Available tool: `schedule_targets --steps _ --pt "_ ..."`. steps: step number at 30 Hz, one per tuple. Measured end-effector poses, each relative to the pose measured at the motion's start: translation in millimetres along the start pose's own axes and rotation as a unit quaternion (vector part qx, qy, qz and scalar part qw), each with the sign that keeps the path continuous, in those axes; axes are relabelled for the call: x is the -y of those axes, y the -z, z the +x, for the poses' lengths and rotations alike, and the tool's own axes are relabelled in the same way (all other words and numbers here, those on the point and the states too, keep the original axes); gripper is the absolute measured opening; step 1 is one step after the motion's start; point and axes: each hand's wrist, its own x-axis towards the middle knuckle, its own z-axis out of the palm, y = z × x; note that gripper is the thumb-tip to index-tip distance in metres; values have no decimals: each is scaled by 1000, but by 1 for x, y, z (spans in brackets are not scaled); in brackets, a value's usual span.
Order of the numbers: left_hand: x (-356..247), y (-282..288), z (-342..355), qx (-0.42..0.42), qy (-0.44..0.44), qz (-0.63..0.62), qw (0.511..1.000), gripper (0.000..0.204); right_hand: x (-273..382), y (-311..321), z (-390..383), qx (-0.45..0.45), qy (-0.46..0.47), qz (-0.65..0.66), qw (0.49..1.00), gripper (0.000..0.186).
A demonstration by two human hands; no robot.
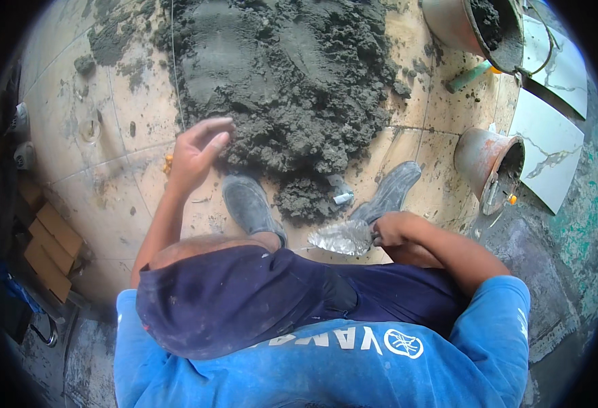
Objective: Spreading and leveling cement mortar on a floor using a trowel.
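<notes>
My right hand is closed round the handle of a trowel, whose shiny metal blade points left, low in front of my body. Most of the handle is hidden by my fingers. My left hand hangs in the air over the left edge of a mound of wet grey mortar, holding nothing, its fingers stretched out and the thumb a little apart. The mortar is smoothed in its upper part and crumbly along its near edge. A small clump of it lies between my grey boots, beside a small whitish piece.
At the upper right a mortar-smeared bucket lies tilted, with a smaller bucket below it. White marble-patterned tiles lie beyond them. A green tube-shaped thing rests between. Cardboard pieces lie at the left on the tiled floor.
</notes>
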Motion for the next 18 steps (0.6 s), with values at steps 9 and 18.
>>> schedule_targets --steps 9,18 --pt "-33 5 18 17 -53 83 995 30 33 -16 71 -230 -27 12 973 39" --pt "-28 3 -21 -68 -44 24 996 28 33 13 51 -334 -12 46 941 42"
